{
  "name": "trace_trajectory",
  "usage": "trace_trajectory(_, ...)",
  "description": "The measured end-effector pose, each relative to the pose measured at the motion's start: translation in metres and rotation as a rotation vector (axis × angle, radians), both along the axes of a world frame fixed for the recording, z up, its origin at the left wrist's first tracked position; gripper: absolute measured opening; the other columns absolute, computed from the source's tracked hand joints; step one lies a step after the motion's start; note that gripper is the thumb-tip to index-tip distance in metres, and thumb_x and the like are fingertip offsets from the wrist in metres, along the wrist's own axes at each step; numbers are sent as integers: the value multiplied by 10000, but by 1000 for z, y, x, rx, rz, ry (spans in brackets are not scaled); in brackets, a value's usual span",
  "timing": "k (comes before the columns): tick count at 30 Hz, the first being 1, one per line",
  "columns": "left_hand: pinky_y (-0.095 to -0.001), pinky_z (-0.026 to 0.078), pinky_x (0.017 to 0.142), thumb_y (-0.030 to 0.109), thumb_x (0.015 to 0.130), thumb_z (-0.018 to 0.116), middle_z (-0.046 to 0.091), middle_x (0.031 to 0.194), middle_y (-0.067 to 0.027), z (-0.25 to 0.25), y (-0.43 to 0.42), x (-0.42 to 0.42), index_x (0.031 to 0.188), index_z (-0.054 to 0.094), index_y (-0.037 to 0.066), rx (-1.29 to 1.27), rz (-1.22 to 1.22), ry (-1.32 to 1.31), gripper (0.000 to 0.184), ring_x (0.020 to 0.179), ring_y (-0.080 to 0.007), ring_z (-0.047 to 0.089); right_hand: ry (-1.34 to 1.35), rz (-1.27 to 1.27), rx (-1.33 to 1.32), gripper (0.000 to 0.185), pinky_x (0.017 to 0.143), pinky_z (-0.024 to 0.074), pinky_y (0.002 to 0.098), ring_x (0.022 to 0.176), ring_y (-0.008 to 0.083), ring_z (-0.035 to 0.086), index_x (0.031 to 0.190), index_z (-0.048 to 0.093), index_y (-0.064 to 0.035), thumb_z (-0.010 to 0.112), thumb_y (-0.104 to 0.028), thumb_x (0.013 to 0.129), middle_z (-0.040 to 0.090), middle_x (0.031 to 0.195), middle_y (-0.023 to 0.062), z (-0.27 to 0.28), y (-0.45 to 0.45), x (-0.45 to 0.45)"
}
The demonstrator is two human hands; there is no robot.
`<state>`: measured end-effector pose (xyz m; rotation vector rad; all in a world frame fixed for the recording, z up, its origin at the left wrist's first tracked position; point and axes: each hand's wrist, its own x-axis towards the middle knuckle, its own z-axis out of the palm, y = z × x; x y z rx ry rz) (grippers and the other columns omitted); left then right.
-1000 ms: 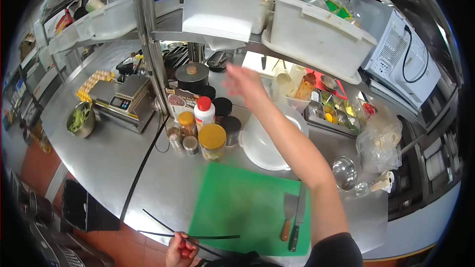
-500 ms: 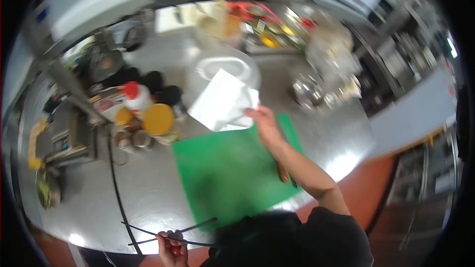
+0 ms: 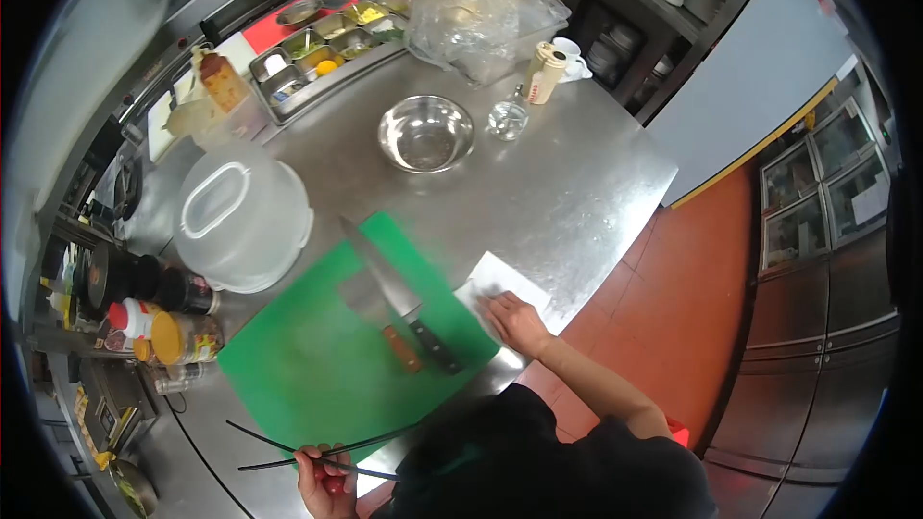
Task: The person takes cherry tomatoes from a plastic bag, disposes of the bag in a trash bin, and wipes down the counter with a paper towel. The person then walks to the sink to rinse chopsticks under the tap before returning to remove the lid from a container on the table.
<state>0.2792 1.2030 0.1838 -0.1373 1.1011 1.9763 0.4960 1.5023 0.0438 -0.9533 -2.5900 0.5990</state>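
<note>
My right hand (image 3: 517, 323) presses a white paper towel (image 3: 514, 281) onto the steel table, its fingers closed over the crumpled edge. The sheet lies at the right edge of a green cutting board (image 3: 298, 365). On the board rest a kitchen knife (image 3: 385, 274) with a black handle and a wide blade with a wooden handle (image 3: 401, 348). My left hand (image 3: 325, 482), near the front edge, is closed around thin black strips (image 3: 370, 442) that cross each other. Something small and red shows between its fingers; I cannot make out what it is.
Beyond the board stand a cloudy plastic lid (image 3: 245, 221), a steel bowl (image 3: 426, 135) and a glass (image 3: 507, 121). Jars (image 3: 187, 338) crowd the left side. A tray of ingredient tins (image 3: 317, 58) and a plastic-wrapped container (image 3: 471, 24) line the back.
My right hand has brought the paper towel from above the board's far edge down to the table at its right. The view has turned right. My left hand keeps its hold.
</note>
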Motion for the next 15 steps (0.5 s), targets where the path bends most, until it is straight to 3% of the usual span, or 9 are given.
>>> trace_trajectory(2,-201,276,340,386,934,420,439,561,-1,1,32,31,856,546,118,-127,144,-127,307,496,-96,404,62,84,-76,361,889,431,395,1033,337,515,1146,523,-63,512,-123,789,548,1134,125,-11,33,3)
trace_trajectory(4,-198,284,338,391,933,418,432,572,8,-2,58,53,859,552,121,-99,73,-127,311,511,-94,404,-187,252,51,380,973,348,446,1177,310,408,1175,523,-90,487,-123,799,486,1228,85,-14,77,-2)
trace_trajectory(8,-196,296,336,401,928,421,432,580,14,11,114,84,864,555,122,-51,-17,-104,316,522,-90,397,16,277,203,423,1047,235,478,1258,310,309,1223,484,-74,501,-227,829,402,1311,132,-43,123,-36)
trace_trajectory(10,-195,294,335,399,930,416,432,581,15,18,136,96,864,555,124,-103,14,-91,316,518,-89,388,51,237,145,568,1084,136,483,1315,310,226,1307,397,-58,461,-406,863,300,1385,189,-42,133,-44)
trace_trajectory(15,-199,295,340,398,936,406,421,588,15,20,166,109,865,554,121,-100,-128,-60,322,528,-91,371,-191,-120,208,692,1086,76,507,1363,294,114,1389,269,-79,333,-549,884,187,1454,171,-55,209,-29)
